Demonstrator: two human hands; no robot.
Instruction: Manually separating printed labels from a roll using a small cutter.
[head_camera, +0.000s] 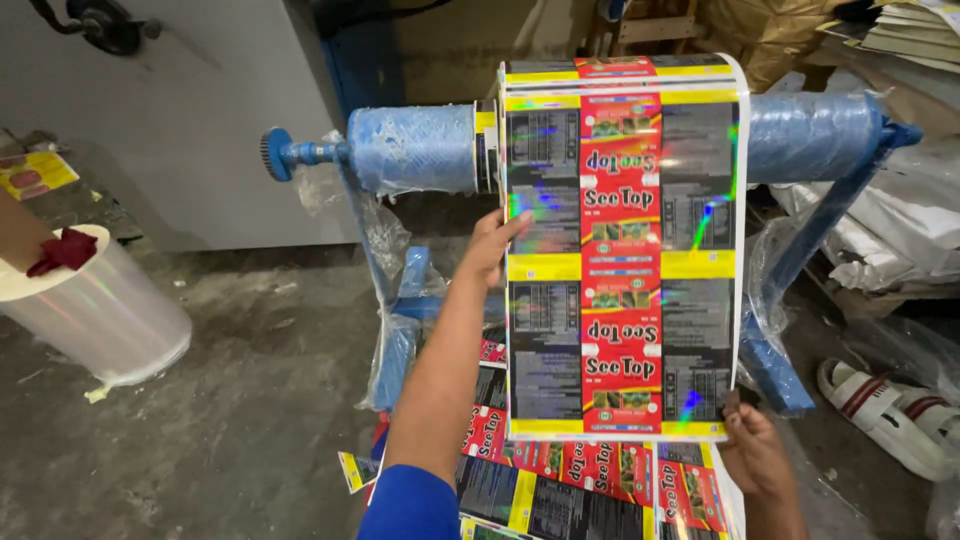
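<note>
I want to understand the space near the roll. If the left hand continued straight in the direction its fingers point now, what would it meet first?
The left hand points up and right, fingertips at the left edge of the printed film sheet. It would likely meet that sheet first; depth is unclear, so it may touch already.

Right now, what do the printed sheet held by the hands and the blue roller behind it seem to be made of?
The printed sheet looks like thin glossy plastic film, perhaps metallised: rainbow glints run across its dark panels. The left hand and right hand hold its edges. The blue roller seems rigid, maybe metal, wrapped in wrinkled clear plastic; its core is hidden.
</note>
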